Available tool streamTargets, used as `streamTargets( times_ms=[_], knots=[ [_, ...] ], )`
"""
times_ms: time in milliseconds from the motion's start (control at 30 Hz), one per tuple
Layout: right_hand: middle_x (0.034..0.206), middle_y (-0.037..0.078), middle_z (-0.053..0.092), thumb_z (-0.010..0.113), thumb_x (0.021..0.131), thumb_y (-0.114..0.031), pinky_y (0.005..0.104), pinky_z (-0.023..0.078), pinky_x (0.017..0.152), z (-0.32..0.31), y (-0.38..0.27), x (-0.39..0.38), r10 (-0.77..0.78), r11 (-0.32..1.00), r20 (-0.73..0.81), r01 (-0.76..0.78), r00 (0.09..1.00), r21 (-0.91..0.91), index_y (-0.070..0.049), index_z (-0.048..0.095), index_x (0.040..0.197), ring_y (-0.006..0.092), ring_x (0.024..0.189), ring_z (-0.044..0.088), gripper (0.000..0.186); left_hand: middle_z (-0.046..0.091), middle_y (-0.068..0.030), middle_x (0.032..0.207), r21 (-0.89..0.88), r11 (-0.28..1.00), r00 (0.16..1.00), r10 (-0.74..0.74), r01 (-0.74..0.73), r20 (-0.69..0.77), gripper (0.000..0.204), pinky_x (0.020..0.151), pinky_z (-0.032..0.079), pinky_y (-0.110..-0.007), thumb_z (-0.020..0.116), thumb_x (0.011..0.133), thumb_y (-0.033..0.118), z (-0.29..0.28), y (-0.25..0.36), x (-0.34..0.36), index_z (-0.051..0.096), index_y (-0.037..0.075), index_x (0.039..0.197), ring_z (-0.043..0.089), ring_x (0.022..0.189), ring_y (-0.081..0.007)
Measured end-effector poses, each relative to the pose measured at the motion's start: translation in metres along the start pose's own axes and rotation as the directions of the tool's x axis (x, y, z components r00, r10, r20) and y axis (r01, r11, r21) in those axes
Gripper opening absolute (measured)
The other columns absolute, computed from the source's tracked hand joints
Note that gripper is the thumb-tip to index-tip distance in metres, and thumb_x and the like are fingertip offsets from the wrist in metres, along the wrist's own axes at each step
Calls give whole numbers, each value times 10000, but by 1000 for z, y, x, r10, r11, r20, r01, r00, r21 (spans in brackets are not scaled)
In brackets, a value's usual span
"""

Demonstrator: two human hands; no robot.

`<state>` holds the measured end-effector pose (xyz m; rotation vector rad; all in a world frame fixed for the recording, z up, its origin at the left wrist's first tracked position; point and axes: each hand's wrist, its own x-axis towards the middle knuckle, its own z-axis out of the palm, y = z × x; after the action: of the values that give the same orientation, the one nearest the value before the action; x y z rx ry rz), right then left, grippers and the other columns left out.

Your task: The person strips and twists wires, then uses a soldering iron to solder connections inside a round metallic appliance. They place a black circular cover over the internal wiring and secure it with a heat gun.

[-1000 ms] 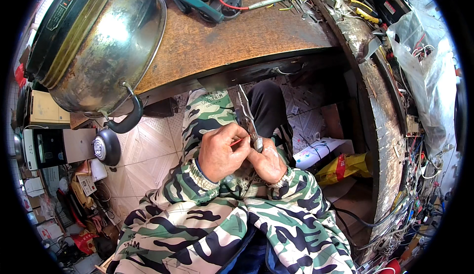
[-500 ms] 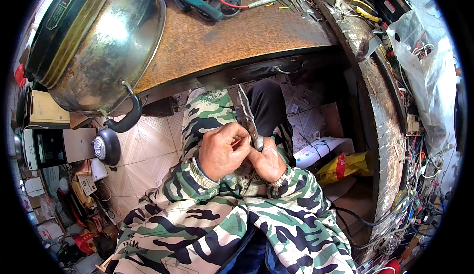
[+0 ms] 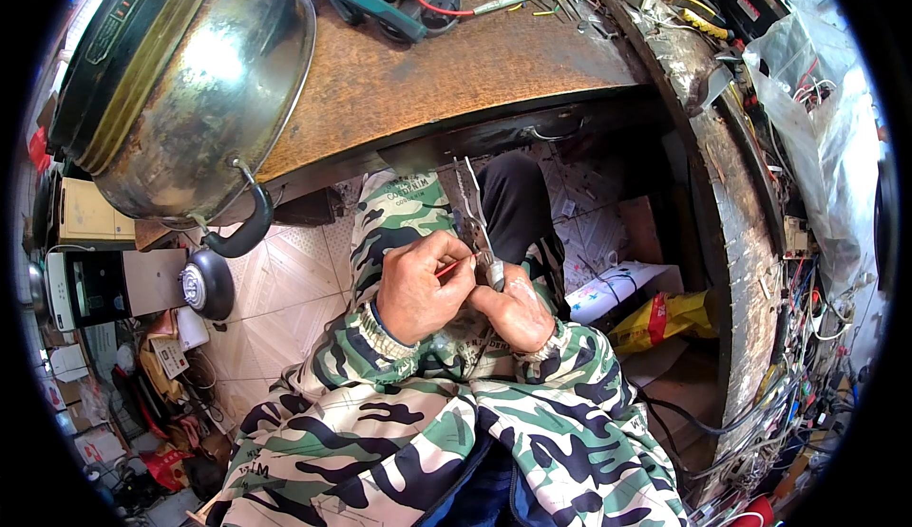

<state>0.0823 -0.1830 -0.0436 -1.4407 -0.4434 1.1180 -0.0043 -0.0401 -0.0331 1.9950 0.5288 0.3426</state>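
Note:
A thin red wire [image 3: 450, 267] is pinched in my left hand [image 3: 419, 287], its free end pointing right. My right hand [image 3: 515, 310] is closed around the near end of a long silvery metal hand tool [image 3: 472, 206]. Two narrow arms of this tool stretch away over my lap, slightly apart at their far tips; its exact kind is unclear. The wire's end lies close beside the tool's near part, and I cannot tell whether they touch. Both hands are side by side above my camouflage-clad thighs, and my fingers partly hide the tool's near end.
Ahead is a wooden desk [image 3: 408, 100] with a drawer. A large stained metal pot [image 3: 204, 81] with a black handle [image 3: 245, 230] overhangs its left side. Tools and loose wires crowd the back. At right, a yellow bag [image 3: 665, 324] sits under a worn board edge [image 3: 727, 233].
My left hand has drawn slightly left, so more of the red wire's end shows between my hands. The tool's far tips have spread a little farther apart.

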Motion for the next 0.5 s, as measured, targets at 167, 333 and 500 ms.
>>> streamTargets(
  times_ms=[167,333,500],
  knots=[
    [926,186,702,573,884,-107,384,519,793,0,14,3,4,999,-15,-5,1000,-33,88,614,1151,226,871,661,332,749,-116,783,45,997,998,58,-59,35,90,646,572,-280,749,872,-4,-1,0,1,681,-38,921,733,720,-123],
    [930,195,714,572,923,-116,381,527,798,3,13,3,-17,999,-37,16,999,-39,90,633,1136,224,873,674,302,747,-117,781,19,999,997,39,-40,64,77,640,569,-278,740,876,-9,-1,2,0,684,-36,920,731,716,-123],
    [936,187,728,561,938,-71,364,535,806,3,11,0,-35,998,-51,33,998,-46,93,655,1114,192,895,678,258,734,-161,811,18,1000,998,18,-19,59,90,659,586,-369,741,834,36,-1,5,0,690,6,902,759,740,-304]
  ],
)
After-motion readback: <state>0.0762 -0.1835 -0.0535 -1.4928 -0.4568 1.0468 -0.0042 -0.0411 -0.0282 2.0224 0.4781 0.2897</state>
